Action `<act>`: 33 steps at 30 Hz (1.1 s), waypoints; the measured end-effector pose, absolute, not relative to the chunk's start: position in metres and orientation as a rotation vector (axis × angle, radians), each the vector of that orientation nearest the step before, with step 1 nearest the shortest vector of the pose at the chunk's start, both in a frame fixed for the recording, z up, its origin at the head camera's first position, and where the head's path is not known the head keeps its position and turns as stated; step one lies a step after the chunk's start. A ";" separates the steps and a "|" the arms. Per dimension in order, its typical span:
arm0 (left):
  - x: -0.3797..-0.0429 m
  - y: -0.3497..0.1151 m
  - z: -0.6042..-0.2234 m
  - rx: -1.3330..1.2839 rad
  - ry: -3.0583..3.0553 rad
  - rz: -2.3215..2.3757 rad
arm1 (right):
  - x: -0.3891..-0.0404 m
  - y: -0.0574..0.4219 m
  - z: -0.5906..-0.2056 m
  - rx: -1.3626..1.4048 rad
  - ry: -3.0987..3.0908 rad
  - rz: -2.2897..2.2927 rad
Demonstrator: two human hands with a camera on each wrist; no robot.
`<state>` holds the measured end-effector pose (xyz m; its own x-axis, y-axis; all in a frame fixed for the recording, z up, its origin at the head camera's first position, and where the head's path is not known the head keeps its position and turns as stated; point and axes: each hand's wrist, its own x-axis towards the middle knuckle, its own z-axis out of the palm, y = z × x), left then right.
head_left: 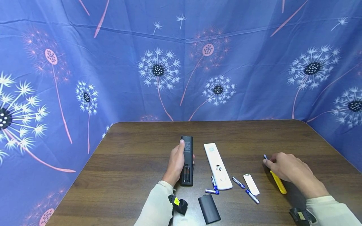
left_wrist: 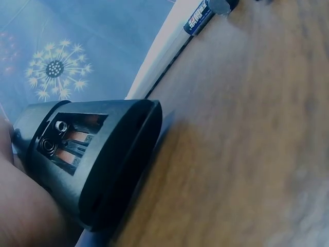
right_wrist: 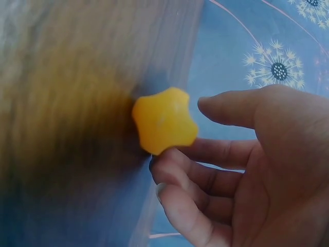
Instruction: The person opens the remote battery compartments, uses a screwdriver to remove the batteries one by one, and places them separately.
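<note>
My left hand grips a black remote control, its back turned up. Its battery compartment is uncovered, with coil springs and no batteries inside. At the right, my right hand is over a yellow-handled screwdriver. In the right wrist view the handle's end faces the camera; the thumb stands apart from it while the other fingers bend loosely beside it. Contact between those fingers and the screwdriver is unclear. A white remote control lies between the hands.
Two blue-and-silver batteries lie against the white remote's lower left. Two more batteries lie to its right, around a white battery cover. A black battery cover is near the front of the wooden table.
</note>
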<state>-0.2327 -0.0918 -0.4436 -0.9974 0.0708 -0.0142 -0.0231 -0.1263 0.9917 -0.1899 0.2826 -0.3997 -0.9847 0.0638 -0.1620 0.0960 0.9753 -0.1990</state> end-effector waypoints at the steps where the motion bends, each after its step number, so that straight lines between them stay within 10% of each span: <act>1: -0.233 -0.092 -0.444 0.058 2.032 2.315 | -0.190 0.282 -0.399 0.123 2.968 -0.306; 33: -0.235 -0.090 -0.445 -0.003 2.021 2.402 | -0.186 0.284 -0.394 0.143 3.016 -0.313</act>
<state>-0.2355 -0.0901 -0.4446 -1.0000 0.0006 -0.0030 -0.0031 -0.1714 0.9852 -0.1859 0.2839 -0.3945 -0.9900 0.0822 -0.1147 0.1040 0.9744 -0.1995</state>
